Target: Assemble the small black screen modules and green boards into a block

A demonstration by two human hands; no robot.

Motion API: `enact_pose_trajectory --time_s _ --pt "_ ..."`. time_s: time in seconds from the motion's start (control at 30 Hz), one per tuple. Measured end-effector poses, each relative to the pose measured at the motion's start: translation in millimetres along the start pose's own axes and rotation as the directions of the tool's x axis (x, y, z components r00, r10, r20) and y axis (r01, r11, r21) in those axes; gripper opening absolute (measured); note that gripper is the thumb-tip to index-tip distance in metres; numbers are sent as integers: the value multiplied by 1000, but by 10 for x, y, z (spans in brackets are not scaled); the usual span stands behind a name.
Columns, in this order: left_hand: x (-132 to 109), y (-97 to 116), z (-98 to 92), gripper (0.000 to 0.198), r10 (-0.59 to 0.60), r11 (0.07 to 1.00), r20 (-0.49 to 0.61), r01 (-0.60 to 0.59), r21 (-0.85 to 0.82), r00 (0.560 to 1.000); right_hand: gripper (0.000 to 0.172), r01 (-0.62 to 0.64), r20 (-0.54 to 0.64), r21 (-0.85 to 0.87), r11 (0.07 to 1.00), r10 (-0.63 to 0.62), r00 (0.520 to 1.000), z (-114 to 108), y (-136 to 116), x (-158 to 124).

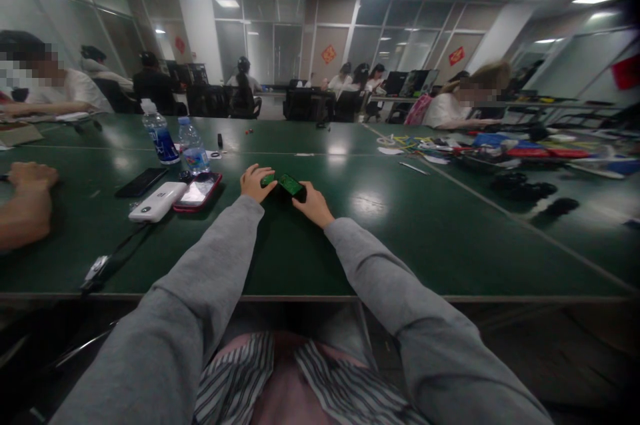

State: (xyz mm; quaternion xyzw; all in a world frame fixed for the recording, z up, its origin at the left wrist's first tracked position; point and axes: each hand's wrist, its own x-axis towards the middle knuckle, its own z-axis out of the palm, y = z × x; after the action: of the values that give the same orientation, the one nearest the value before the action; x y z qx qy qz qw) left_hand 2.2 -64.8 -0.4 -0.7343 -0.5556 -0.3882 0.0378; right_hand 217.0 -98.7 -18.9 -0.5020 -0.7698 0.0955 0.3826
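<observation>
Over the green tabletop (pixel 280 258), both my hands are held close together. My right hand (pixel 316 205) grips the right end of a small dark rectangular piece with a green, circuit-board-like face (pixel 290 184), thumb along its edge. Just to the left, my left hand (pixel 256 184) has its fingers closed around a smaller green piece (pixel 268 179), partly covered by the fingers. A narrow gap shows between the two green pieces. Their fine details are too small to make out.
Left of my hands lie a white power bank (pixel 159 202), a red-cased phone (pixel 199 192) and a black phone (pixel 141 182). Two water bottles (pixel 161 135) stand behind. Another person's arm (pixel 25 205) rests at far left. Cluttered tools and cables (pixel 520 145) lie right.
</observation>
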Motion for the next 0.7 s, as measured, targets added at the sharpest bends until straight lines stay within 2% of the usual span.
enact_pose_trajectory --time_s 0.13,0.3,0.43,0.57,0.7 --pt "-46 55 5 32 8 997 14 -9 73 1000 54 155 12 -100 983 -155 988 -15 -31 4" --pt "-69 54 -3 30 7 992 61 -15 128 998 60 186 57 -106 977 -181 982 -22 -13 -5" --pt "-75 97 -38 29 67 981 95 -83 176 993 61 188 94 -46 981 -183 979 -10 36 0" --pt "-82 155 -75 33 142 967 137 -167 194 980 61 234 110 67 970 -240 965 -20 97 24" --pt "-92 177 -85 35 132 969 129 -155 190 983 61 242 137 151 958 -263 955 -22 126 30"
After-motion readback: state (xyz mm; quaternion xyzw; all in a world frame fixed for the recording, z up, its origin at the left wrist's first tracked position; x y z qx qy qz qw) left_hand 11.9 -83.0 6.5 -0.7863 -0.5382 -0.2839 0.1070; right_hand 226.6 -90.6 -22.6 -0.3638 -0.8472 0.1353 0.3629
